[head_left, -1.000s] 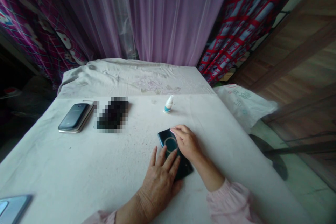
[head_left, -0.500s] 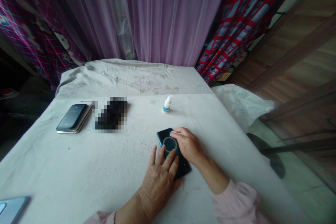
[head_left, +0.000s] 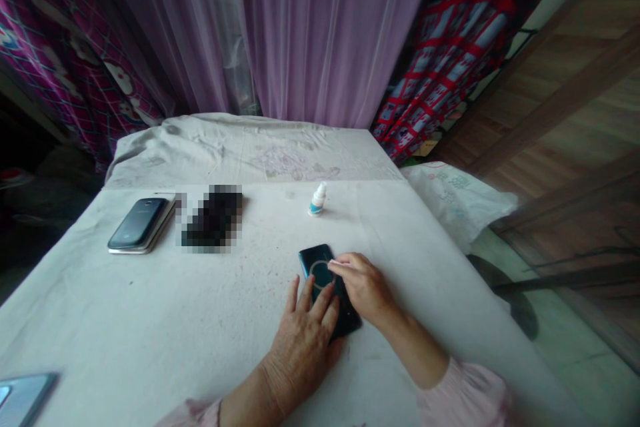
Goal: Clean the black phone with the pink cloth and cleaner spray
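A dark smartphone [head_left: 316, 255] with a pale ring on its back lies on the white-covered table. My left hand [head_left: 303, 340] rests across its lower part, fingers spread and flat on the back. From the right, my right hand [head_left: 367, 290] is closed in a pinch on a small pale piece of cloth [head_left: 334, 265], held at the phone's back beside the ring. Most of the cloth is hidden by the fingers. Beyond the phone stands a small white spray bottle [head_left: 317, 201] with a blue label.
Two stacked phones [head_left: 137, 223] lie at the left, beside a blurred-out dark object [head_left: 213, 219]. Part of a light blue phone [head_left: 30, 397] shows at the near left corner. Purple curtains [head_left: 320, 33] hang behind the table. A white plastic bag [head_left: 455, 197] is beyond the right edge.
My right hand has shifted slightly down and to the right over the phone, with the cloth still pinched. My left hand has stayed nearly in place.
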Available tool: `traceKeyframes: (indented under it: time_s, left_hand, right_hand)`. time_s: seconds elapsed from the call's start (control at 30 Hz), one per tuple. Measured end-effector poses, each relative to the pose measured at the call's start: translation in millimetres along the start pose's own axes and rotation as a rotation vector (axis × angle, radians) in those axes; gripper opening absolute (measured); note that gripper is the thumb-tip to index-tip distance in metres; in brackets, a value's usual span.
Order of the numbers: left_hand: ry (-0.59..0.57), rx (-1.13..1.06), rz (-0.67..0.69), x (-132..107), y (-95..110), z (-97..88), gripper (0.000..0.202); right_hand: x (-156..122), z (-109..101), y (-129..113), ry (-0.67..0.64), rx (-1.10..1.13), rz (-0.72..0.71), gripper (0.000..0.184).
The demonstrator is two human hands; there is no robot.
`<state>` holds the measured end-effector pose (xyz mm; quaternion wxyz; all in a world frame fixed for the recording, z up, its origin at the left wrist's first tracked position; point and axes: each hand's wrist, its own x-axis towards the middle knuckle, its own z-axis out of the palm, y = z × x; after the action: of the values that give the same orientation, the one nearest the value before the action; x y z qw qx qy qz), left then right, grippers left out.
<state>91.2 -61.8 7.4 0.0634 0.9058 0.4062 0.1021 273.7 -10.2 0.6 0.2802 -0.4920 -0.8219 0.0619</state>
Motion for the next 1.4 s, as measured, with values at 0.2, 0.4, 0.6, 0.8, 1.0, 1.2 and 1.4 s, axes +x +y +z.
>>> traceKeyframes:
  time_s: [0.2, 0.4, 0.6, 0.8, 1.0, 1.2, 1.4]
  left_hand:
    - [-0.014, -0.008, 0.003, 0, 0, 0.2, 0.056]
    - [-0.031, -0.019, -0.015, 0, -1, -4.1, 0.056]
    - [-0.028, -0.03, -0.01, 1, -1, -4.7, 0.053]
    - [-0.035, -0.041, 0.001, 0, -2, -4.5, 0.056]
    - [-0.021, -0.032, -0.011, -1, -3, -4.4, 0.054]
    - [-0.042, -0.042, -0.006, 0, -2, -7.5, 0.055]
    - [-0.052, -0.036, 0.001, 0, -3, -8.0, 0.055]
  right_hand:
    - [30, 12, 2, 0.003, -0.033, -0.024, 0.028]
    - [22, 11, 0, 0.022, -0.033, -0.013, 0.031]
    - [-6, -2, -3, 0.033, -0.008, -0.038, 0.033]
    - [19, 8, 0, 0.025, 0.002, -0.087, 0.03]
    - [15, 7, 1, 0.029, -0.006, -0.098, 0.03]
    - [-8, -6, 2, 0.008, 0.013, -0.115, 0.032]
    - [20, 9, 13, 0.058, 0.01, -0.065, 0.03]
